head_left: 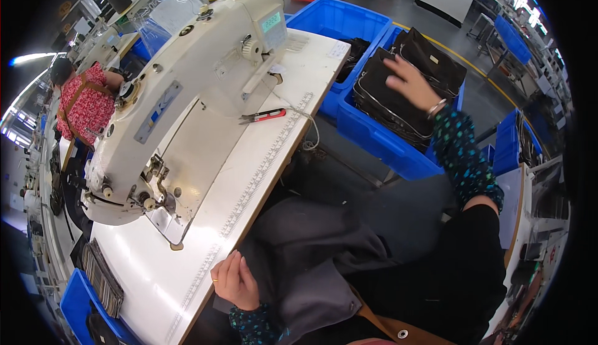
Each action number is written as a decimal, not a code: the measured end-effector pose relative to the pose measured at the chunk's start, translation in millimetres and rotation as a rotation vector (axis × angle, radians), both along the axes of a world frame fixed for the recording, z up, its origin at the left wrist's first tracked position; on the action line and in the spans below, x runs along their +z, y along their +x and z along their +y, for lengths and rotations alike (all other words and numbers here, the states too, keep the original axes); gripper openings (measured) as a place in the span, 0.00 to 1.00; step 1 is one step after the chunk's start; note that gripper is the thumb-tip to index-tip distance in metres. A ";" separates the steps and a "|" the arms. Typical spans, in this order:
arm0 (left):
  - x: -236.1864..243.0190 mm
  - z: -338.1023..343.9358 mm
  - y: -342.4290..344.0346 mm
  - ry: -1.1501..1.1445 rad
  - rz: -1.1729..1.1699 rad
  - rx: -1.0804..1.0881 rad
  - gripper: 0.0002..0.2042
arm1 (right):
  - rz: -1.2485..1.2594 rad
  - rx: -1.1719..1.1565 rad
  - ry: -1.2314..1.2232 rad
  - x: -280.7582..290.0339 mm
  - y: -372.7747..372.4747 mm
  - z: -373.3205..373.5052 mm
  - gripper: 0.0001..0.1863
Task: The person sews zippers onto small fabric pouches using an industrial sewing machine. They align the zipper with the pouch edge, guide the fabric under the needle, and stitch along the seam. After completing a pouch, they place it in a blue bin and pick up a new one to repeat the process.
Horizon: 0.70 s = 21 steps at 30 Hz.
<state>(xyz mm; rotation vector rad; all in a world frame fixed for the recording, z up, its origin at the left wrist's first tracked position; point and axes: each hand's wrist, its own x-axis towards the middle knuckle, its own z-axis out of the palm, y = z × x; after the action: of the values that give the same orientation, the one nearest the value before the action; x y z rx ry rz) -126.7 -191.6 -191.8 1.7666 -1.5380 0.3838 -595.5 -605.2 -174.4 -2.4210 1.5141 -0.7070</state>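
My right hand (411, 85) reaches over a stack of black bags (387, 93) with pale piping, its fingers apart and slightly blurred. The bags fill a blue bin (398, 158) to the right of the sewing table. Nothing shows in that hand; whether it touches the top bag I cannot tell. My left hand (235, 281) rests at the front edge of the white table (156, 283), fingers loosely bent, with nothing visible in them. Beyond it stands a white industrial sewing machine (168, 83). Thread snips (265, 116) with red handles lie on the table, beside a printed ruler strip (268, 164).
A second blue bin (336, 18) stands behind the first. Striped dark pieces (103, 276) lie at the table's left end, by another blue bin (87, 307). Dark grey cloth (311, 251) covers my lap. A person in a red patterned top (87, 102) sits at far left.
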 end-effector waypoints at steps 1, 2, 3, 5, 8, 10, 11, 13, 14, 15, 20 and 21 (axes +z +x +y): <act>1.2 1.1 2.1 0.010 -0.010 0.018 0.08 | 0.131 -0.086 0.041 -20.4 24.5 11.8 0.42; 1.8 2.0 2.7 0.022 -0.011 0.026 0.08 | 0.271 -0.182 0.083 -33.4 44.3 22.5 0.46; 1.3 2.0 0.8 0.035 0.001 0.015 0.08 | 0.285 -0.220 0.104 -48.6 32.6 14.5 0.49; 7.0 0.3 0.1 0.067 0.022 -0.005 0.09 | 0.281 -0.274 0.131 -61.6 8.6 -12.8 0.52; 8.5 3.5 1.4 0.084 0.042 -0.010 0.09 | 0.245 -0.247 0.123 -59.8 5.6 -20.4 0.54; 9.2 -0.4 -0.6 0.075 0.053 -0.002 0.08 | 0.230 -0.229 0.098 -75.0 6.3 -11.4 0.54; 11.4 -4.5 -3.6 0.077 0.060 0.006 0.08 | 0.245 -0.221 0.065 -79.0 6.6 -12.0 0.53; 15.6 -7.4 -0.9 0.065 0.096 0.031 0.07 | 0.261 -0.193 0.031 -78.3 15.5 -20.2 0.51; 21.1 -7.1 2.0 0.057 0.134 0.019 0.08 | 0.281 -0.152 -0.059 -75.5 20.7 -24.6 0.51; 25.6 -7.0 4.6 0.054 0.238 -0.005 0.08 | 0.260 -0.095 -0.158 -76.6 11.6 -27.5 0.51; 41.0 14.8 57.4 0.036 0.289 0.090 0.07 | 0.310 -0.089 -0.150 -66.4 -43.4 -35.9 0.42; 50.5 30.4 73.3 0.022 0.248 0.188 0.06 | 0.355 -0.050 -0.133 -63.5 -59.1 -54.3 0.43</act>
<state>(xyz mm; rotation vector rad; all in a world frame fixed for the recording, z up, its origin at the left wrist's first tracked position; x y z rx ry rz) -53.4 -161.2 -141.3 1.9043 -1.2118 0.2288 -654.6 -659.5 -237.9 -2.7306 1.7063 -0.4116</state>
